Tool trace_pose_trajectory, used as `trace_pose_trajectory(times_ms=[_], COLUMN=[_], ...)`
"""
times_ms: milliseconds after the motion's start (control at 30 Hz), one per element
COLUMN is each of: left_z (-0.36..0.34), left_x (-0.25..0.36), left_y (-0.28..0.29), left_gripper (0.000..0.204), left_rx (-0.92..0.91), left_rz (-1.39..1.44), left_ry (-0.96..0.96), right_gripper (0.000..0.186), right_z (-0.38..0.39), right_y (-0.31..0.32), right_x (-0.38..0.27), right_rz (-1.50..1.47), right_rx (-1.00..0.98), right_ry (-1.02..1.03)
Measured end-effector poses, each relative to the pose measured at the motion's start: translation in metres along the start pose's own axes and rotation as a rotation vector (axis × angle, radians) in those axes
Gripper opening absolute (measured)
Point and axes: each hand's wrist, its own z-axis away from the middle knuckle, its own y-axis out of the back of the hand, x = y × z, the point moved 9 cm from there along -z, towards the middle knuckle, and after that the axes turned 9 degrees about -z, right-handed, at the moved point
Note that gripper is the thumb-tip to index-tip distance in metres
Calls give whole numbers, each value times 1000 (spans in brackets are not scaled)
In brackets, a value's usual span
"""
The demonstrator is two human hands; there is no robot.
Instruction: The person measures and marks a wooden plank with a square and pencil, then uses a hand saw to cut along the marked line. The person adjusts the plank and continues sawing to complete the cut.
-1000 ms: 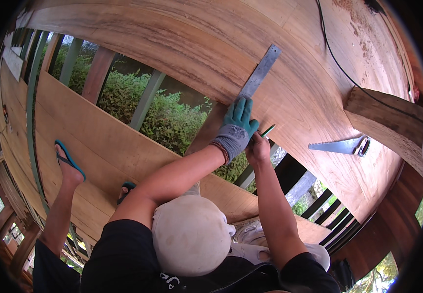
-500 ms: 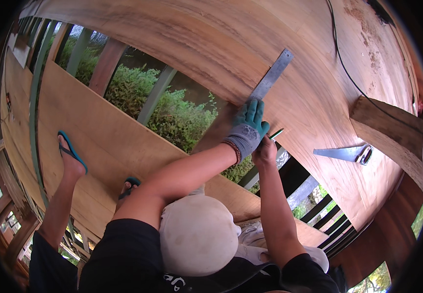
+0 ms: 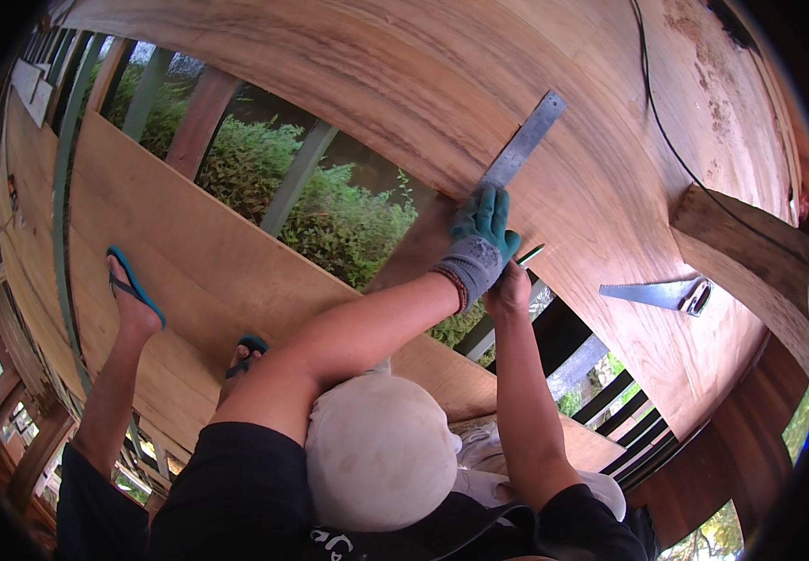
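- Little shift: vs 1 s ago, L hand (image 3: pixel 481 229), R hand (image 3: pixel 508 286) + metal rule (image 3: pixel 527 138) sit a bit further R in view, but so does whole scene; approx same spot on wood sheet (image 3: pixel 395 103).
- L hand: gloved, fingers straight + close tog., laid over near end of metal rule; underside hidden, can't tell if it grips.
- Metal rule: flat on wood sheet, far end bare, pointing up & R.
- R hand: no glove, closed arnd green pencil (image 3: pixel 531 254), just beside L hand, nr sheet's edge; can't tell if tip touches wood.
- Handsaw (image 3: pixel 645 294): on same sheet, R of hands, nr wood beam (image 3: pixel 739 251).
- Dark cable (image 3: pixel 663 138) crosses sheet & beam.
- Bushes (image 3: pixel 273 173) show thru gap.
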Motion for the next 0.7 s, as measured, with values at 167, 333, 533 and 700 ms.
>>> trace_pose_trajectory(times_ms=[167, 333, 533, 700], left_z=[-7, -11, -10, -12], left_x=[-1, 1, 0, -14], left_y=[-1, -6, 1, -36], left_gripper=[30, 36, 34, 29], left_rx=[-172, -180, -146, 77], left_rz=[-65, -47, -36, 74], left_ry=[-1, -10, 5, 101], right_gripper=[43, 22, 15, 14], right_z=[-1, 9, 25, 17], right_y=[0, 7, -13, -18], right_x=[1, -8, -17, -8], right_rz=[66, 88, 170, 134], right_rx=[0, 166, 174, 125], right_ry=[6, 19, 16, 29])
